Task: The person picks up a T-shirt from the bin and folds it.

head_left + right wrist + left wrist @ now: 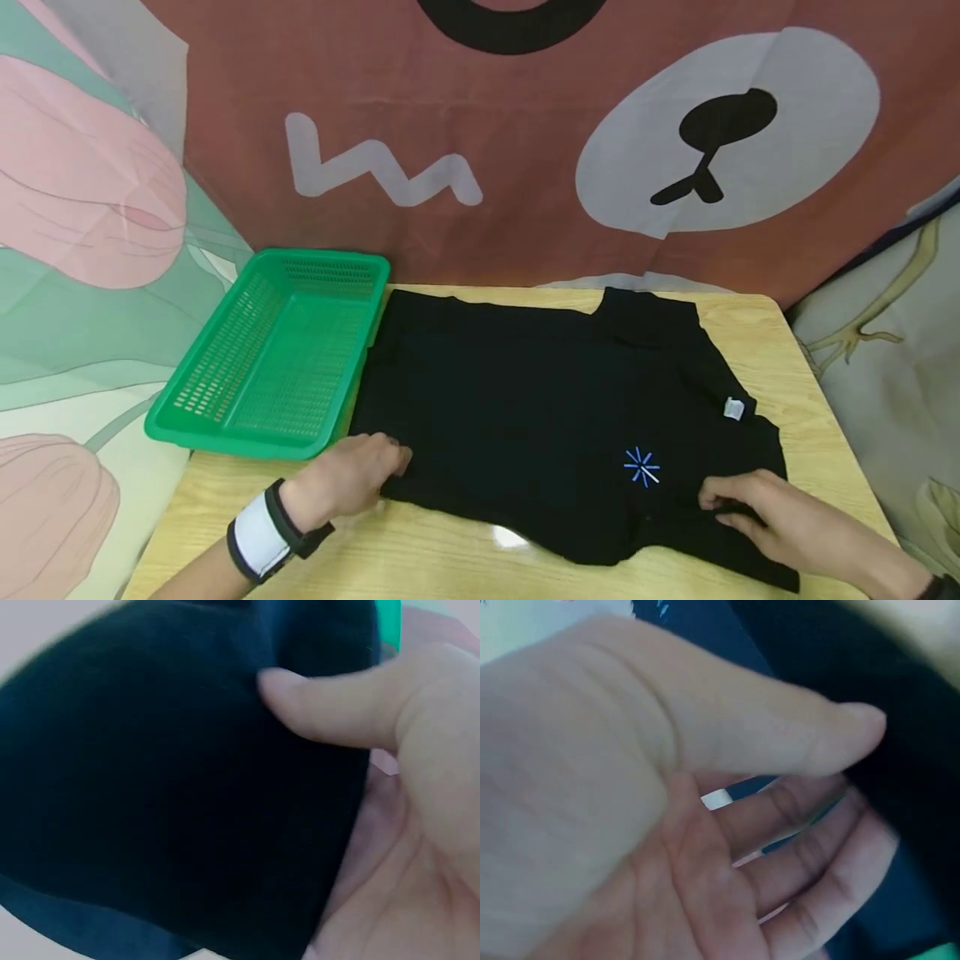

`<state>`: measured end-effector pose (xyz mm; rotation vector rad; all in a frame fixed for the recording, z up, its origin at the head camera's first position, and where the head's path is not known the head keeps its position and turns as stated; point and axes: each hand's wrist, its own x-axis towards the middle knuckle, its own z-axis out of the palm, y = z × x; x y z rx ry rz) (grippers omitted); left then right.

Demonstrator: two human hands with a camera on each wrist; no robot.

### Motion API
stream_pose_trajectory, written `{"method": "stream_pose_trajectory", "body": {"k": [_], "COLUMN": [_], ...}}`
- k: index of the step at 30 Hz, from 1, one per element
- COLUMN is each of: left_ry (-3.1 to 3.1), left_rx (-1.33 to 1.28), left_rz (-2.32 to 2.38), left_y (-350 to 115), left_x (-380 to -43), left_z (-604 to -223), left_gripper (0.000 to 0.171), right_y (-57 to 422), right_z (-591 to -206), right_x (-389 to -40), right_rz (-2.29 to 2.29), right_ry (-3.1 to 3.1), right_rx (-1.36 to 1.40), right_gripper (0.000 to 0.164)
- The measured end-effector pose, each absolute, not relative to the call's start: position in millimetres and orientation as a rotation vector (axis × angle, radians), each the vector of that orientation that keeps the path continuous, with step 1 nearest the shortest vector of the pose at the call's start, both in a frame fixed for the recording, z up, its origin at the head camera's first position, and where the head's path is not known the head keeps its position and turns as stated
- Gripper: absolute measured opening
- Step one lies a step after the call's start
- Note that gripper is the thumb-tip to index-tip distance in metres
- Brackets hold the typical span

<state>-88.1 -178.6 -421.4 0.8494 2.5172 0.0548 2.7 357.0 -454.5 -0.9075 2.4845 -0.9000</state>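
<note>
A black T-shirt (510, 400) lies spread sideways, its collar toward the right and its hem toward the left. It carries a blue starburst print (642, 467) and a white neck label (734, 408). At the near hem corner, my left hand (352, 471) pinches the cloth; the left wrist view shows the thumb (817, 735) against the dark fabric, with the fingertips partly hidden behind it. My right hand (780, 517) grips the near sleeve. Close up in the right wrist view, the thumb (330, 709) presses on the front of the black cloth, and the fingers are hidden behind it.
A green plastic basket (345, 333) with perforated sides stands at the table's left, close beside the shirt hem. The wood-patterned table (832, 467) ends in a rounded corner at the back right. Printed cloth (525, 208) hangs directly behind the table.
</note>
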Motion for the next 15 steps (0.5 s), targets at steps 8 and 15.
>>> {"method": "stream_pose_trajectory", "body": {"k": [8,15], "left_ry": [2.646,2.686], "left_rx": [0.87,0.767], "left_rz": [0.052,-0.127], "left_y": [-171.3,-157.6], "left_x": [-141.4,-165.5], "left_z": [-413.2,-423.8], "left_gripper": [0.029,0.018], "right_y": [374.0,376.3], "right_z": [-447.4,-456.1], "right_x": [-37.7,-70.7], "right_rz": [-0.664,-0.574], "right_ry": [2.875,2.97], "right_rx": [-0.968,-0.849], "right_gripper": [0.039,0.032]}}
